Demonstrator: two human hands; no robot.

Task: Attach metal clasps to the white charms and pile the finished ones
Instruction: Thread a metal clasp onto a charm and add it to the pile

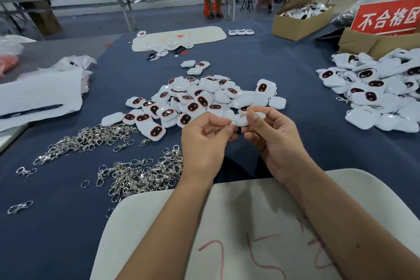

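Just above the blue surface (306,143), the left hand (204,143) pinches a metal clasp (229,125), its ring end pointing right. The right hand (272,141), almost touching it, pinches a white charm (246,120) lying directly right of the ring, long axis running left to right. Beyond both hands lies the unfinished charm heap (193,100); the finished pile (375,98) sits well right of the right hand, which is likely the nearer one.

white charm (246,120) meets metal clasp (233,123) above unfinished pile (193,100).
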